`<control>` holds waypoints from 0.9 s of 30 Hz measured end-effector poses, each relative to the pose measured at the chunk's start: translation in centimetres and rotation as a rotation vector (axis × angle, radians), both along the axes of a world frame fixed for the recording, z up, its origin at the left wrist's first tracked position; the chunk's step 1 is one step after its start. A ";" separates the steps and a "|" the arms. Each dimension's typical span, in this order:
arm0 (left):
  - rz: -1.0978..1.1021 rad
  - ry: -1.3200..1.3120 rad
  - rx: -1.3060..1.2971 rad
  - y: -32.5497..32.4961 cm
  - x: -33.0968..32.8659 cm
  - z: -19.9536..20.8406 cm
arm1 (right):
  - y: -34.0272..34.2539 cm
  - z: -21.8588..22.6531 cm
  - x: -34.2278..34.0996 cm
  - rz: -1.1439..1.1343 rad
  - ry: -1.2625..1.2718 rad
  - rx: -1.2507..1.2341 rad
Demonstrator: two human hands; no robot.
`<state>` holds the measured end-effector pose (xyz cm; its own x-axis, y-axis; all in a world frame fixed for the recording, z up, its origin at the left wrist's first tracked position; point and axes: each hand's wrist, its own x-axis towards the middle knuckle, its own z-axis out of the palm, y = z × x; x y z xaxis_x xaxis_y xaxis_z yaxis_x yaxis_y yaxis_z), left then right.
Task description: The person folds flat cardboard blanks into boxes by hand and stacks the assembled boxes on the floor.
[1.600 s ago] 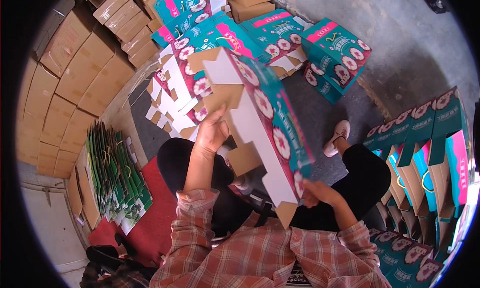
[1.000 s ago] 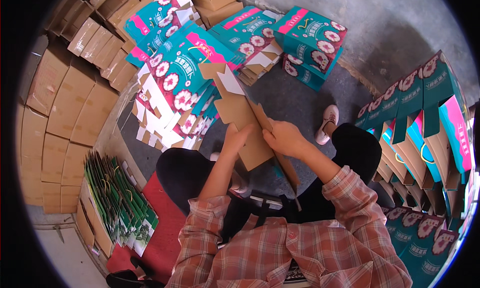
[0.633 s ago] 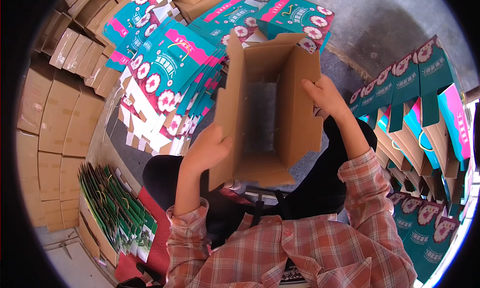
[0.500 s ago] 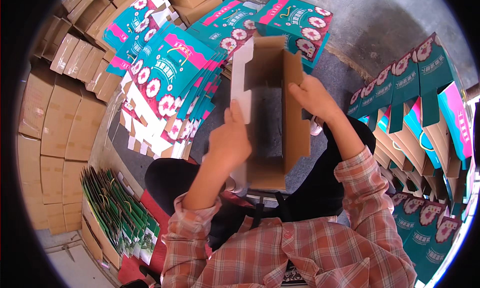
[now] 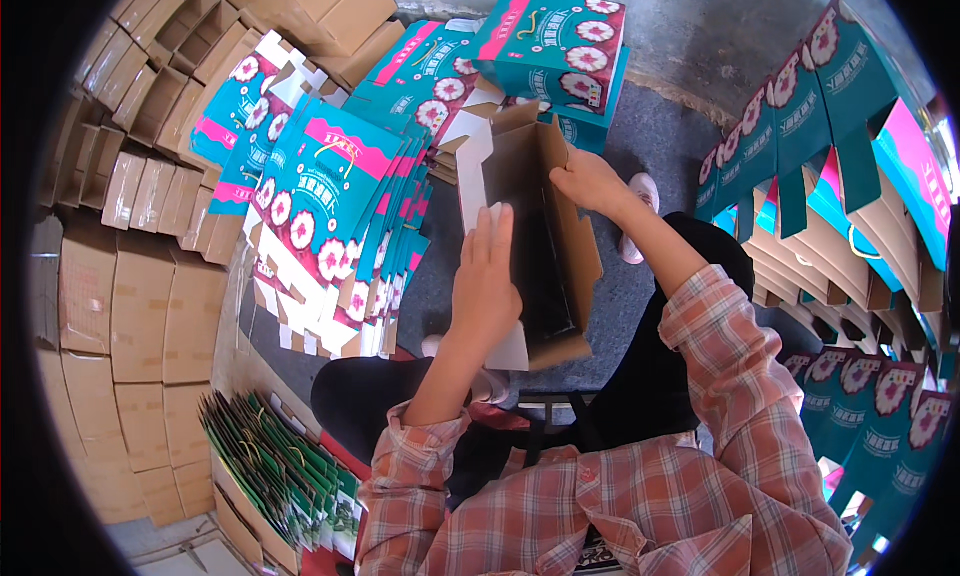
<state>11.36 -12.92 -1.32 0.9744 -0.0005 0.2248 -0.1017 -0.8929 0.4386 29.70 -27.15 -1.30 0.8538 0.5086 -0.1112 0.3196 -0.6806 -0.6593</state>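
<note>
You have a cardboard box (image 5: 575, 251) in front of you, between your knees and over the grey floor (image 5: 625, 291); its open side looks up to you, and its flaps stand out. Your right hand (image 5: 586, 183) is closed on the upper part of the right wall. Your left hand (image 5: 486, 276) lies on the white panel of the left side, with the fingers straight and together; its thumb is hidden, so I cannot tell if it grips. To the left of the box, a pile of flat teal boxes (image 5: 335, 176) lies on the floor. Near the far edge of the floor, before the grey wall (image 5: 680, 36), there is a formed teal box (image 5: 550, 51). Along the right edge is a stack of more teal boxes (image 5: 850, 66), and along the left edge are brown cartons (image 5: 140, 306) and folded green boxes (image 5: 280, 466)
</note>
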 end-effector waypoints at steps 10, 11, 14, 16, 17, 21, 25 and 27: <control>-0.087 0.068 0.114 -1.3 0.1 0.7 | 0.0 -0.8 0.7 -0.136 -0.166 0.101; -0.085 0.067 0.111 -1.4 0.0 0.8 | 0.1 -0.8 0.6 -0.144 -0.205 0.102; -0.067 0.061 0.103 -1.3 0.1 0.7 | 0.4 -0.6 -0.2 -0.171 -0.409 0.156; -0.033 0.042 0.078 -0.9 0.3 0.4 | 0.5 0.3 -0.3 -0.194 -0.569 0.210; -0.031 0.040 0.077 -0.9 0.3 0.3 | 0.4 1.0 0.2 0.007 -0.892 0.117; -0.035 0.023 0.079 -1.7 -0.1 0.2 | 3.0 1.7 -0.1 0.465 -0.907 -0.645; -0.033 0.030 0.090 -2.3 -0.2 0.1 | 4.3 -0.7 3.4 0.271 -0.957 -0.640; -0.059 -0.001 0.104 -2.2 0.0 -0.1 | 3.7 -1.5 4.5 0.191 -1.021 -0.576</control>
<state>11.38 -15.17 -1.41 0.9718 -0.0812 0.2214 -0.1557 -0.9259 0.3441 34.20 -23.45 -2.79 0.5959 0.7354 0.3227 0.6484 -0.6777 0.3470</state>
